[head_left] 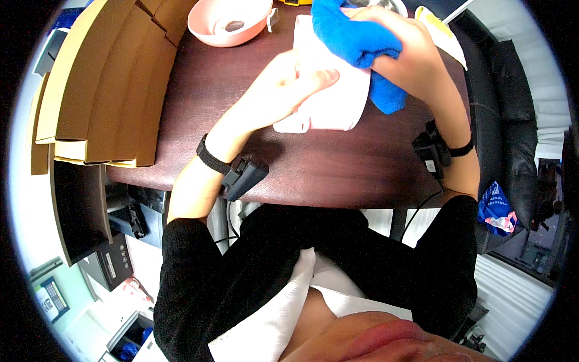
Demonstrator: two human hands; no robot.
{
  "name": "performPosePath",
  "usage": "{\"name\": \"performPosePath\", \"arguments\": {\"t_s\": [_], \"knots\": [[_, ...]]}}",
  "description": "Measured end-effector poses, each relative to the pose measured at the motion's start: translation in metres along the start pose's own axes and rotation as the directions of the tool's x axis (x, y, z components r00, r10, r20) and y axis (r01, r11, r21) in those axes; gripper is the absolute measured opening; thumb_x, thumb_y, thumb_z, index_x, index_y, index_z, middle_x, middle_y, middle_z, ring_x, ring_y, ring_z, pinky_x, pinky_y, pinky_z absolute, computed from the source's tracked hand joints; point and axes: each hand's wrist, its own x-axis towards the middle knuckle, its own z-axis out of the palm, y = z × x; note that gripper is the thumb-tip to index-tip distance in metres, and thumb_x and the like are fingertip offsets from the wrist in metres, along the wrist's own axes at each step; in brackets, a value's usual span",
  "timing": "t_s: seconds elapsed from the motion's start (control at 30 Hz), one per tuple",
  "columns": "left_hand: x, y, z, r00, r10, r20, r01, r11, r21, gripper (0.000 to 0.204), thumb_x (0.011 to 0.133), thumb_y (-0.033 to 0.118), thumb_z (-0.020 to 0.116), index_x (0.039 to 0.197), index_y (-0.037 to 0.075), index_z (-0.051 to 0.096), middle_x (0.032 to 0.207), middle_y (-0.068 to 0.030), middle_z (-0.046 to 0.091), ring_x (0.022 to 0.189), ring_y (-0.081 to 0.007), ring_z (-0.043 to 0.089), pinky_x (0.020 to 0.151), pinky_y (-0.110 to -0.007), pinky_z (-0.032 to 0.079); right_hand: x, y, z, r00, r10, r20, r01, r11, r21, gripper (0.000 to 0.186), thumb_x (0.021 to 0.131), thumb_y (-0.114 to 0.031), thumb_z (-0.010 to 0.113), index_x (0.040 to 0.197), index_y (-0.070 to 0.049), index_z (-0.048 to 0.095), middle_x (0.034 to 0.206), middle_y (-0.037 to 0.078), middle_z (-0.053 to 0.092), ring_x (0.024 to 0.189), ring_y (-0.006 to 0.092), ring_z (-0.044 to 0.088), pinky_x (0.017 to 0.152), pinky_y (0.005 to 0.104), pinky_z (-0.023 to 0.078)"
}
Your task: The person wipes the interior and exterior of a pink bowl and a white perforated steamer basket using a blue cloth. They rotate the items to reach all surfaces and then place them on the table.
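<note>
My left hand (283, 87) is closed on a pale pink, smooth-sided object (338, 105), its thumb lying across the upper face. The object looks box-like with rounded edges; its exact kind I cannot make out. In my right hand (413, 57) is a bunched blue cloth (356, 39), pressed against the object's far right side. One end of the cloth hangs down beside the object, and part of the right fingers is hidden behind it. Both hands are above the dark brown table (338, 169).
A pink bowl (208, 27) stands at the far left of the table, beside cardboard boxes (102, 78). Toward the far right are a shiny metal rim (395, 6) and a white and yellow item (443, 36). A black sofa (506, 96) borders the right side. Each wrist carries a strapped black device.
</note>
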Motion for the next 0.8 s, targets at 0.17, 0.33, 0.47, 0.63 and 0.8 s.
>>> {"name": "performPosePath", "arguments": {"t_s": [0.17, 0.33, 0.47, 0.63, 0.8], "knots": [[0.001, -0.01, -0.009, 0.995, 0.089, 0.051, -0.088, 0.996, -0.008, 0.03, 0.096, 0.022, 0.056, 0.114, -0.001, 0.058, 0.103, -0.0046, 0.064, 0.093, -0.008, 0.057, 0.084, -0.026, 0.049, -0.006, -0.028, 0.004, 0.992, -0.126, 0.01, 0.125, 0.97, -0.209, 0.047, 0.058, -0.008, 0.075, 0.103, -0.008, 0.061, 0.109, 0.014, 0.066, 0.103, 0.032, 0.063, 0.091, 0.0393, 0.05], [0.002, -0.006, -0.006, 0.993, 0.099, 0.07, -0.103, 0.994, 0.045, 0.036, 0.095, 0.022, 0.057, 0.124, 0.0, 0.051, 0.105, -0.0049, 0.063, 0.094, -0.0088, 0.057, 0.084, -0.026, 0.049, -0.01, -0.038, 0.002, 0.999, -0.01, -0.04, 0.002, 0.981, -0.194, 0.045, 0.061, -0.008, 0.073, 0.104, -0.007, 0.06, 0.102, 0.016, 0.066, 0.095, 0.0339, 0.065, 0.084, 0.0387, 0.052], [0.0, 0.013, 0.004, 0.998, -0.047, 0.036, 0.047, 0.999, 0.008, 0.036, 0.094, 0.02, 0.058, 0.123, -0.001, 0.051, 0.105, -0.0066, 0.064, 0.091, -0.0115, 0.062, 0.079, -0.026, 0.052, 0.031, -0.046, -0.002, 0.993, 0.115, 0.01, -0.114, 0.99, -0.087, 0.032, 0.075, -0.014, 0.063, 0.106, -0.005, 0.062, 0.093, 0.018, 0.066, 0.085, 0.0323, 0.065, 0.076, 0.0376, 0.052], [0.0, 0.006, 0.003, 0.998, -0.065, 0.01, 0.064, 0.998, 0.025, 0.039, 0.093, 0.02, 0.059, 0.124, -0.001, 0.049, 0.107, -0.0058, 0.063, 0.092, -0.0108, 0.062, 0.078, -0.026, 0.052, 0.056, -0.031, 0.002, 0.962, 0.217, 0.166, -0.185, 0.964, -0.192, 0.029, 0.077, -0.015, 0.062, 0.104, -0.004, 0.063, 0.091, 0.018, 0.066, 0.083, 0.0328, 0.065, 0.074, 0.0383, 0.051], [0.0, 0.0, 0.001, 0.999, 0.013, 0.043, -0.013, 1.0, 0.012, 0.041, 0.092, 0.019, 0.06, 0.127, 0.0, 0.048, 0.116, -0.0072, 0.06, 0.102, -0.0134, 0.059, 0.087, -0.028, 0.049, 0.034, -0.021, 0.009, 0.981, -0.151, 0.119, 0.178, 0.95, -0.257, 0.032, 0.07, -0.015, 0.069, 0.1, -0.008, 0.06, 0.089, 0.015, 0.066, 0.08, 0.0337, 0.065, 0.068, 0.0411, 0.052]]}}
